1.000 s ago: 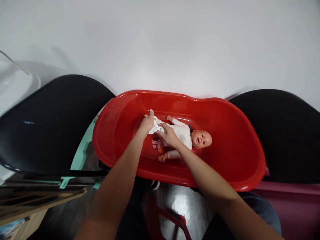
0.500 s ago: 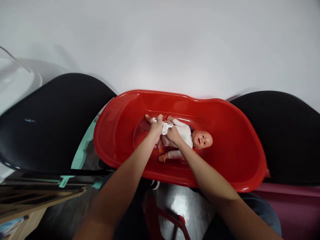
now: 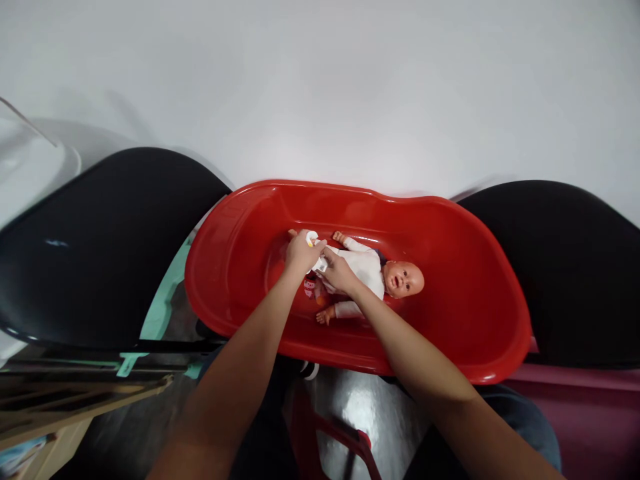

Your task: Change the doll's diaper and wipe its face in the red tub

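Note:
A baby doll (image 3: 363, 265) in a white long-sleeved top lies on its back in a red baby bathtub (image 3: 450, 240), head to the right. My left hand (image 3: 301, 253) is closed at the doll's foot end, gripping a small white cloth garment (image 3: 319, 262) with a bit of yellow on it. On the same garment, nearer the doll's waist, my right hand (image 3: 337, 271) is closed. The doll's legs are mostly hidden behind my hands. Beside them on the tub floor lies a small pink patterned item (image 3: 310, 287), whose kind I cannot make out.
The tub stands between a black chair (image 3: 85, 253) on the left and another black chair (image 3: 565, 267) on the right. A white wall (image 3: 320, 87) rises behind. Below are a red stool frame (image 3: 345, 437) and a wooden shelf (image 3: 65, 413).
My left hand has shifted left toward the doll's feet, pulling the white garment that way. My right hand has moved slightly left with it. The doll has barely moved.

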The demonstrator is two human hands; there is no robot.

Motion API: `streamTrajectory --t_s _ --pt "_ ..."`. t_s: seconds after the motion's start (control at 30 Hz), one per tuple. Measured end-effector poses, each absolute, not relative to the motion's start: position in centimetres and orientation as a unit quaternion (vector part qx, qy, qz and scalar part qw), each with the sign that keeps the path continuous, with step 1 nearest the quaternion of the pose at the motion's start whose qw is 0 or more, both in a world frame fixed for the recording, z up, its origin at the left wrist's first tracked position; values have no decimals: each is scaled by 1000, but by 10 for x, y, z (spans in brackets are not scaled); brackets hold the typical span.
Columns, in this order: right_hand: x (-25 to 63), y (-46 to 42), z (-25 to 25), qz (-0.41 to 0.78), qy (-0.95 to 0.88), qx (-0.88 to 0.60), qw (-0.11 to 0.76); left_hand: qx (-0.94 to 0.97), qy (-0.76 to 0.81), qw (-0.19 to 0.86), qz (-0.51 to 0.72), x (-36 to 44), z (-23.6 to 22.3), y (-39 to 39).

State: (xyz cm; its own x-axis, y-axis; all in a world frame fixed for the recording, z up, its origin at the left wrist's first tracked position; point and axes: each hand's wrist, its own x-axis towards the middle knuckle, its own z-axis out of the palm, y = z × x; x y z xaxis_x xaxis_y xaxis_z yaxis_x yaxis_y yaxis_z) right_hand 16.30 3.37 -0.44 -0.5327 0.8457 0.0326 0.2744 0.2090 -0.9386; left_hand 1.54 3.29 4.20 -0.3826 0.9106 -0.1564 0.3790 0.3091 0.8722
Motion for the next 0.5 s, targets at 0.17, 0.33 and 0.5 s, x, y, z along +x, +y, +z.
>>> streamTrajectory --t_s 0.17,0.33,0.5 --pt "160 31 -7 493 -719 -402 281 468 765 291 333 14 49 31" --pt "158 31 -6 430 -740 -434 280 463 776 276 327 17 57 31" --pt "159 28 -3 348 -766 -460 285 436 780 273 357 12 59 31"
